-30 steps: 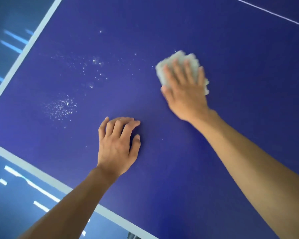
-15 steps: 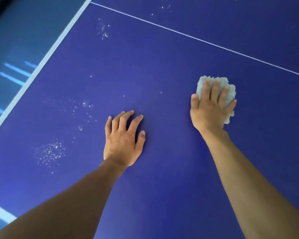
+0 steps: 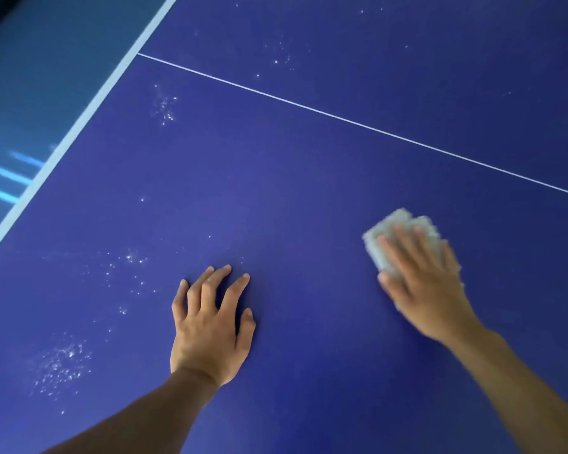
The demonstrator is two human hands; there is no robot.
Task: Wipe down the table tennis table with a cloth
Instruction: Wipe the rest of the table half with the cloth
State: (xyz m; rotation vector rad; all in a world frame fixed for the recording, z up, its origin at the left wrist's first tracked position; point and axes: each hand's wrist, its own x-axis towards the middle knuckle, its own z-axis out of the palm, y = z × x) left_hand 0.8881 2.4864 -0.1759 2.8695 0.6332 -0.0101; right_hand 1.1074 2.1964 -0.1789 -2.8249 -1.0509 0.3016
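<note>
On the dark blue table tennis table (image 3: 309, 191), the blurred right hand (image 3: 427, 290) presses flat, fingers straight, on a crumpled pale grey cloth (image 3: 391, 231) at two o'clock from the left hand (image 3: 207, 332), which rests palm-down with fingers spread on the bare surface, scattered white dusty specks (image 3: 59, 365) at its nine o'clock.

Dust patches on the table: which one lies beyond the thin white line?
The top-centre patch; the others all lie this side of the line, left of the left hand.
</note>
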